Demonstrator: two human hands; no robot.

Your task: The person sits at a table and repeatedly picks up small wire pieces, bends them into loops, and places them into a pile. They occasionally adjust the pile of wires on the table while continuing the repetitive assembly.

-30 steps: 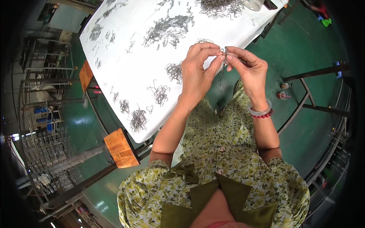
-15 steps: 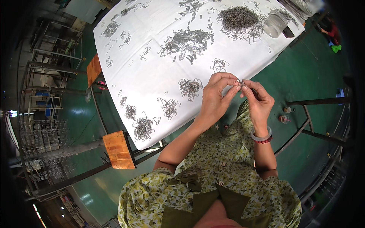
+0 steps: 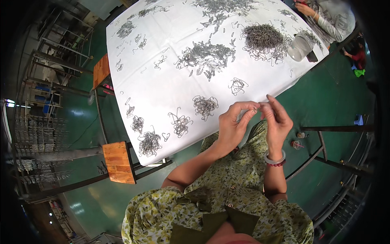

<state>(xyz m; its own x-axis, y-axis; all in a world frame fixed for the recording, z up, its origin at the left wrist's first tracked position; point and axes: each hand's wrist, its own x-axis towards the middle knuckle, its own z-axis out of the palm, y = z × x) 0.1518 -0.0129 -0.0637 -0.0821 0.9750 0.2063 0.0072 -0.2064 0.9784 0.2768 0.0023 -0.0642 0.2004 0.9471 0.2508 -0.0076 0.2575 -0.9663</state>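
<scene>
Just off the table's near edge, my left hand (image 3: 232, 127) pinches a small wire hook (image 3: 254, 109) between thumb and forefinger; only a bit of the metal shows. My right hand (image 3: 278, 124) meets it at the fingertips, with its thumb and a finger pressed together at the hook and one finger raised. How much of the hook the right fingers cover is hidden. On the white-covered table (image 3: 162, 91), a small cluster of bent hooks (image 3: 238, 86) lies closest to my hands. A tangled pile of hooks (image 3: 205, 106) sits to its left.
Farther back lie a heap of short metal pieces (image 3: 209, 56) and a big dark mound of hooks (image 3: 264, 37). A clear plastic jar (image 3: 300, 48) leans near a dark phone-like object (image 3: 312, 57). Another person's sleeve (image 3: 328, 27) rests at the far right corner. A wooden stool (image 3: 118, 162) stands left.
One finger of my right hand has lifted away from the pinch. My view has shifted, so the table sits lower in the picture, and the other person's arm shows at the far corner.
</scene>
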